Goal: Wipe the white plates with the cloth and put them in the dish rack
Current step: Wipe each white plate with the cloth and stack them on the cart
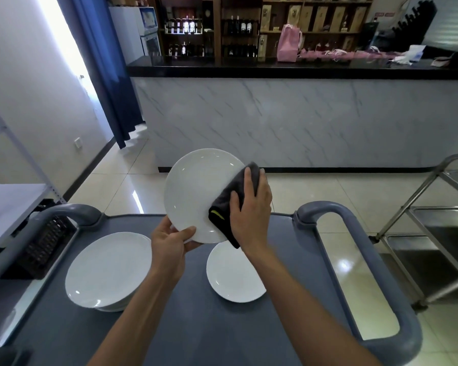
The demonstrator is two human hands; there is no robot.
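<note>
I hold a white plate (196,194) tilted up above the grey cart top (185,313). My left hand (169,247) pinches its lower rim, thumb on the front face. My right hand (251,207) presses a folded dark grey cloth (228,207) against the plate's right edge, fingers wrapped over the cloth. A stack of white plates (109,269) lies on the cart at the left. A single white plate (233,276) lies on the cart at the right, partly under my right forearm.
A black slatted rack (43,247) sits off the cart's left edge. Grey cart handles (354,247) curve at both far corners. A steel trolley (434,233) stands to the right. A marble-fronted counter (302,122) runs across ahead, beyond tiled floor.
</note>
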